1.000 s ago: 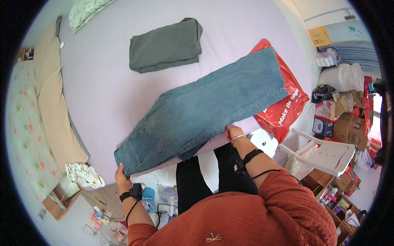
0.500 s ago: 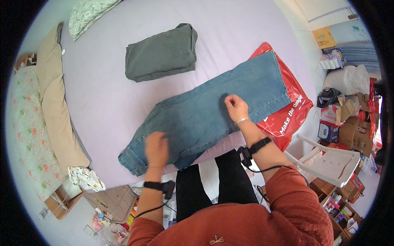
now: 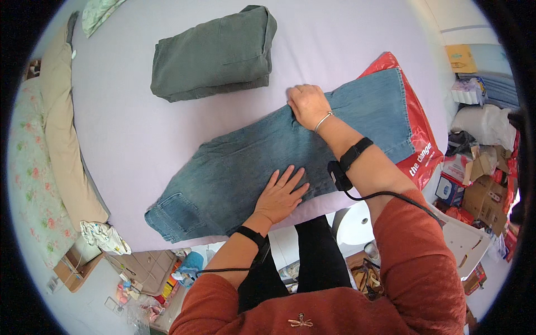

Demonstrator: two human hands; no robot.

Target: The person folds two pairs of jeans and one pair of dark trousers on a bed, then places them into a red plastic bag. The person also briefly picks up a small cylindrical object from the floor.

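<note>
A pair of blue jeans (image 3: pixel 234 173), folded lengthwise, lies slantwise across the near side of the bed, waist at lower left and hems at upper right. My left hand (image 3: pixel 279 196) rests flat on the middle of the legs with its fingers spread. At the far edge of the jeans, my right hand (image 3: pixel 309 106) has its fingers curled over the denim, pinching it; the fingertips are partly hidden. Beyond them sits a folded dark grey-green garment (image 3: pixel 215 56). A red plastic bag (image 3: pixel 420 120) lies partly under the leg ends.
The bed has a pale lilac sheet (image 3: pixel 117 128). A beige bolster (image 3: pixel 58 134) runs along its left side. To the right are a white folding chair (image 3: pixel 466 245), cardboard boxes (image 3: pixel 484 195) and piled bags. A white stool (image 3: pixel 357 223) stands near my legs.
My left hand has moved right from near the waist and now lies flat on the legs. My right hand has shifted to the far edge and grips the denim. The whole view has shifted slightly.
</note>
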